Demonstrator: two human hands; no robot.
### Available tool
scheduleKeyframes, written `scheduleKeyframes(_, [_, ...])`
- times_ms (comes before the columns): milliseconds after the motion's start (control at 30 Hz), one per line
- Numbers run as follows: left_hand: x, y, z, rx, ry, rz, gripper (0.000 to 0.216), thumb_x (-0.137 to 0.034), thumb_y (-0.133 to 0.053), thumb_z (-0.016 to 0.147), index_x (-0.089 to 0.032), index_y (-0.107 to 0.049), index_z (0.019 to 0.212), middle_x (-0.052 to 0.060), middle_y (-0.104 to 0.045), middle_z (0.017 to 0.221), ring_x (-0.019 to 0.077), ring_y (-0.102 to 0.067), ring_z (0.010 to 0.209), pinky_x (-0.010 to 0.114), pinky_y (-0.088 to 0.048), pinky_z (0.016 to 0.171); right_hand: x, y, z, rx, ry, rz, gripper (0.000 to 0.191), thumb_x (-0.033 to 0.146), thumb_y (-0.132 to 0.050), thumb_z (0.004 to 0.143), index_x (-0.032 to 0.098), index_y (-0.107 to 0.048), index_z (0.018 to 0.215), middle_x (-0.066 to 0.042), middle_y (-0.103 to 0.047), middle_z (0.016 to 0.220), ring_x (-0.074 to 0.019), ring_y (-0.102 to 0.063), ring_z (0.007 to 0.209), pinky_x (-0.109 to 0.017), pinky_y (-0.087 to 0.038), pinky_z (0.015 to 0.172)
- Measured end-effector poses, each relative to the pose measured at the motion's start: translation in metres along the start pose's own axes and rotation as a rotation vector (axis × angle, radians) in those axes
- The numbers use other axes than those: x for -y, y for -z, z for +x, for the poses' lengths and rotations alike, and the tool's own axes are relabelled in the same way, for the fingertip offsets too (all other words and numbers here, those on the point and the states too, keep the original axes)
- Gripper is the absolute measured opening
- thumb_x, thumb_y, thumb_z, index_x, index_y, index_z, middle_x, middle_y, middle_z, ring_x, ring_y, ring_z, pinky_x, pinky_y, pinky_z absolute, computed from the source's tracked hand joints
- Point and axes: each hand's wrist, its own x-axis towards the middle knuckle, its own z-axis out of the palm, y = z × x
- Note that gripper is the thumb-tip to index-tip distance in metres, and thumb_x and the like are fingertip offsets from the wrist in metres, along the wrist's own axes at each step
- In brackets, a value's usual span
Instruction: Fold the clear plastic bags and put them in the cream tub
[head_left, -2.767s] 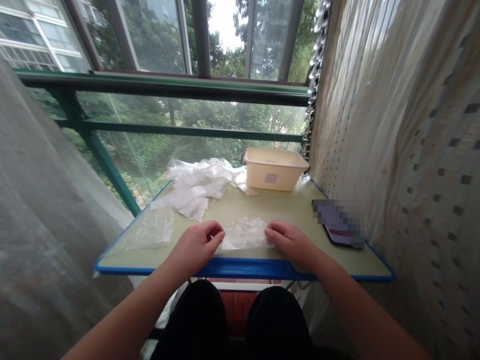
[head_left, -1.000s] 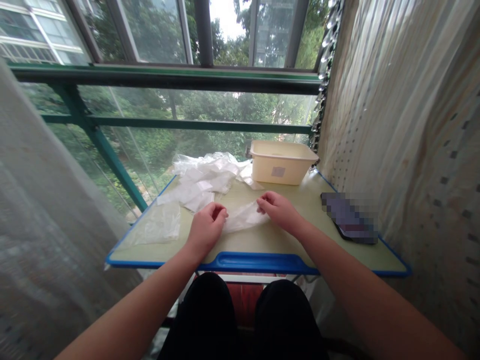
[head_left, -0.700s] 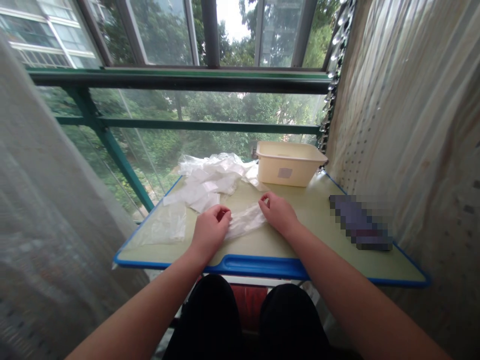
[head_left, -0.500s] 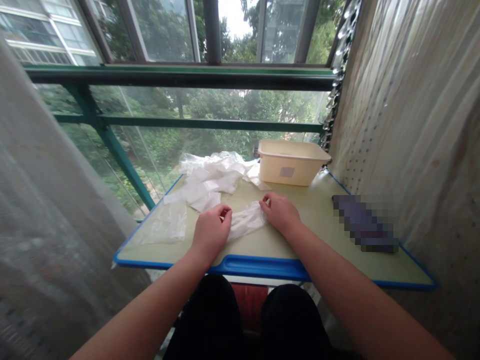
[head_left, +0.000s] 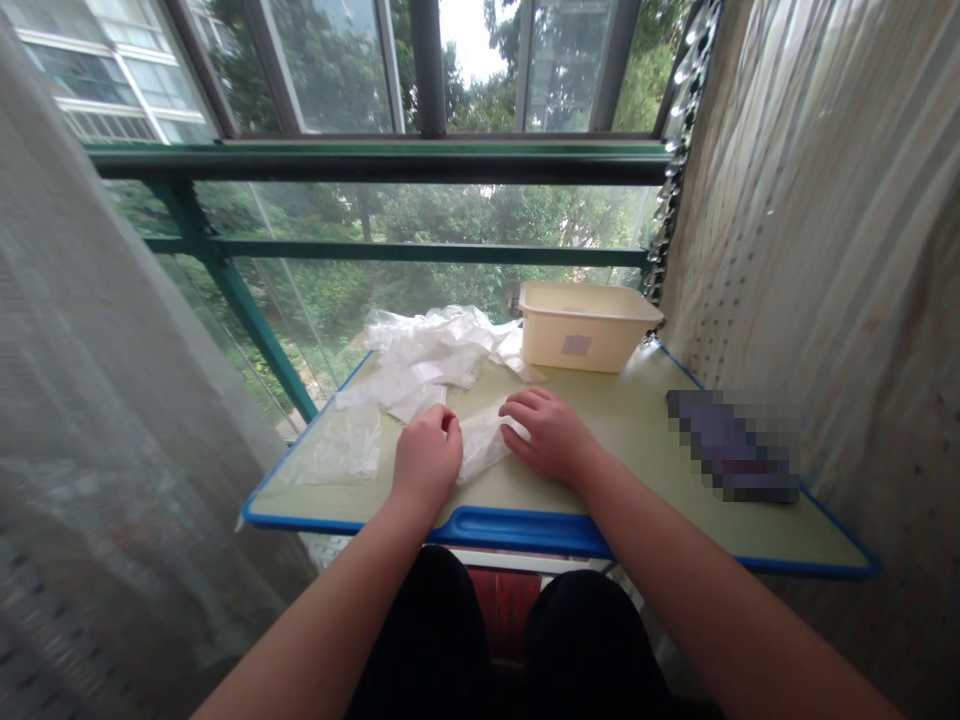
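the right hand (head_left: 553, 437) had loosened its pinch and shifted inward, fingers parted over the clear plastic (head_left: 480, 450) on the bench (head_left: 645, 425); the left hand (head_left: 426, 458), curled narrow, seemed to pinch the other end, apparently alone in securing it.

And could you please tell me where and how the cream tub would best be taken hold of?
The cream tub is probably best taken by the near long edge of its rim, coming from the person's side and above: it stands upright, that rim juts beyond the wall, and crumpled plastic crowds its left end.
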Motion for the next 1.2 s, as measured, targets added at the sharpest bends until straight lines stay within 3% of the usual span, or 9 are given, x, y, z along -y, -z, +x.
scheduleKeyframes(133, [0.001,-0.002,0.0,0.056,-0.001,0.11,0.026,-0.024,-0.036,0.084,-0.017,-0.061,0.087,0.01,-0.063,0.083,0.0226,-0.058,0.08,0.032,-0.042,0.072,-0.007,-0.004,-0.002,0.144,0.017,0.043,0.039,0.035,-0.046,0.082,0.018,-0.054,0.117,-0.01,-0.055,0.119,-0.0228,-0.046,0.112,-0.037,-0.032,0.097])
scheduleKeyframes(333, [-0.014,0.015,-0.007,0.058,-0.108,0.371,0.038,-0.019,-0.033,0.085,-0.014,-0.051,0.118,0.016,-0.058,0.105,0.03,-0.053,0.096,0.04,-0.041,0.079,-0.012,-0.005,-0.004,0.218,-0.003,0.003,0.043,0.034,-0.045,0.082,0.019,-0.051,0.122,-0.009,-0.05,0.127,-0.0217,-0.043,0.117,-0.035,-0.031,0.099])
scheduleKeyframes(433, [-0.026,0.017,-0.012,0.045,-0.312,0.354,0.04,-0.023,-0.033,0.087,-0.015,-0.047,0.122,0.015,-0.047,0.127,0.0318,-0.039,0.117,0.043,-0.035,0.092,-0.011,-0.006,-0.004,0.224,-0.005,0.006,0.044,0.035,-0.046,0.081,0.02,-0.051,0.122,-0.009,-0.05,0.127,-0.0217,-0.043,0.118,-0.035,-0.031,0.099])
scheduleKeyframes(533, [-0.027,0.004,-0.015,0.249,-0.563,0.262,0.045,-0.03,-0.035,0.087,-0.013,-0.043,0.127,0.013,-0.04,0.135,0.0287,-0.028,0.128,0.044,-0.026,0.101,-0.012,-0.007,-0.004,0.216,-0.013,0.014,0.043,0.034,-0.046,0.081,0.019,-0.051,0.121,-0.009,-0.05,0.127,-0.0213,-0.042,0.119,-0.035,-0.029,0.1])
scheduleKeyframes(667, [-0.015,-0.01,-0.014,0.413,-0.488,0.218,0.052,-0.04,-0.032,0.087,-0.01,-0.04,0.129,0.016,-0.038,0.136,0.027,-0.03,0.128,0.042,-0.025,0.102,-0.015,-0.008,-0.005,0.217,-0.037,0.043,0.045,0.036,-0.048,0.079,0.019,-0.051,0.121,-0.009,-0.049,0.128,-0.0214,-0.042,0.118,-0.035,-0.029,0.1])
scheduleKeyframes(833, [-0.012,-0.001,-0.003,0.367,-0.393,0.232,0.043,-0.035,-0.028,0.089,-0.01,-0.055,0.111,0.018,-0.053,0.119,0.025,-0.046,0.113,0.038,-0.033,0.095,-0.02,-0.007,-0.004,0.231,-0.066,0.082,0.046,0.039,-0.054,0.074,0.02,-0.054,0.117,-0.008,-0.05,0.125,-0.0232,-0.045,0.115,-0.037,-0.031,0.098])
scheduleKeyframes(933, [-0.017,0.005,0.004,0.351,-0.343,0.255,0.032,-0.034,-0.039,0.085,-0.012,-0.06,0.098,0.015,-0.06,0.103,0.0246,-0.053,0.097,0.036,-0.038,0.087,-0.022,-0.005,-0.004,0.232,-0.069,0.107,0.045,0.041,-0.053,0.076,0.021,-0.055,0.115,-0.008,-0.051,0.124,-0.0234,-0.045,0.113,-0.037,-0.031,0.098])
scheduleKeyframes(1033, [-0.019,0.007,0.009,0.392,-0.329,0.28,0.029,-0.035,-0.049,0.079,-0.013,-0.062,0.094,0.015,-0.06,0.097,0.0268,-0.054,0.092,0.037,-0.039,0.083,-0.023,-0.004,-0.005,0.226,-0.081,0.114,0.044,0.04,-0.052,0.076,0.02,-0.055,0.115,-0.008,-0.052,0.121,-0.0234,-0.045,0.112,-0.037,-0.031,0.098])
scheduleKeyframes(1200, [-0.015,0.01,0.02,0.475,-0.36,0.285,0.029,-0.036,-0.053,0.075,-0.015,-0.063,0.092,0.014,-0.06,0.098,0.0282,-0.054,0.091,0.037,-0.04,0.079,-0.026,0.0,-0.007,0.233,-0.105,0.1,0.061,0.042,-0.056,0.073,0.021,-0.044,0.128,-0.009,-0.051,0.121,-0.0249,-0.042,0.112,-0.037,-0.03,0.098])
